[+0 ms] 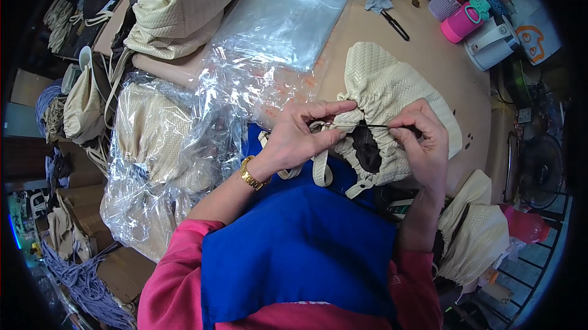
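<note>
A cream woven bag (398, 97) lies with its gathered opening toward me, showing a dark lining (366, 149). My left hand (306, 131), a gold watch on its wrist, is closed at the gathered edge, thumb and fingers on the bag. My right hand (422, 140) pinches a thin dark rod or cord (376, 126) that stretches across the opening toward my left thumb; I cannot tell which it is. Cream straps (323, 168) hang below my left hand over my blue apron (288, 250).
Plastic-wrapped bags (153, 134) lie left, clear sheets (278, 18) and a cream bag (177, 5) at the back of the brown tabletop (450, 70). A black tool (395, 25), pink bottle (459, 24) and white appliance (490, 45) sit back right. More bags (474, 238) and a fan (536, 168) are right.
</note>
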The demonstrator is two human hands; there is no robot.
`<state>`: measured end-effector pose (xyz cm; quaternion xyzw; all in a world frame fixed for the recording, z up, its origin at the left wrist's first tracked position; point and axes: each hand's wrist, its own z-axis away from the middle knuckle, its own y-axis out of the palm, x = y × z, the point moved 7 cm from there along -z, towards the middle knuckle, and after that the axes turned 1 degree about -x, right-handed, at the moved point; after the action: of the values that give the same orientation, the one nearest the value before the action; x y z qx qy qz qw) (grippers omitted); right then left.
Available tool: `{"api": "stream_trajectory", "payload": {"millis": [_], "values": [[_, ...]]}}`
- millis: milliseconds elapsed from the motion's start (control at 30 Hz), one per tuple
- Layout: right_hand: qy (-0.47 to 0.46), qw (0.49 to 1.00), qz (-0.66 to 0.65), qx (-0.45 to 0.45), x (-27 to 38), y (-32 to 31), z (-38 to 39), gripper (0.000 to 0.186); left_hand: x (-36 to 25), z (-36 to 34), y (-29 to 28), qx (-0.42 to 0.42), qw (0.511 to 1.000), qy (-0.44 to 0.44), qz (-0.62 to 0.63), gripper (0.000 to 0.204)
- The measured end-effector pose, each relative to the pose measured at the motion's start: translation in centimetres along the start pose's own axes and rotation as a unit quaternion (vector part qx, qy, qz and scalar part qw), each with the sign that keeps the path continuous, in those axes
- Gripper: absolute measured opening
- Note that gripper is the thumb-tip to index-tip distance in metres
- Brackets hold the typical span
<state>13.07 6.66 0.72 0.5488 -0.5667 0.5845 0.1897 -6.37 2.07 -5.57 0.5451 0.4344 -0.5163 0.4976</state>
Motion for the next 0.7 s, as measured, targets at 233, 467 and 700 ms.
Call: {"api": "stream_trajectory", "payload": {"millis": [233, 467, 700], "values": [[-0.084, 0.988, 0.133, -0.007, 2.3, 1.3, 0.2, 0.013, 0.2, 0.1, 0.2, -0.003, 1.0, 0.013, 0.0, 0.044], [-0.095, 0.984, 0.15, -0.016, 3.0, 1.0, 0.4, 0.014, -0.5, 0.0, 0.5, 0.001, 0.999, 0.04, -0.014, 0.044], [-0.107, 0.98, 0.169, 0.014, 4.2, 2.2, -0.5, 0.013, -0.4, 0.3, 0.0, -0.008, 0.998, 0.045, -0.039, 0.043]]}}
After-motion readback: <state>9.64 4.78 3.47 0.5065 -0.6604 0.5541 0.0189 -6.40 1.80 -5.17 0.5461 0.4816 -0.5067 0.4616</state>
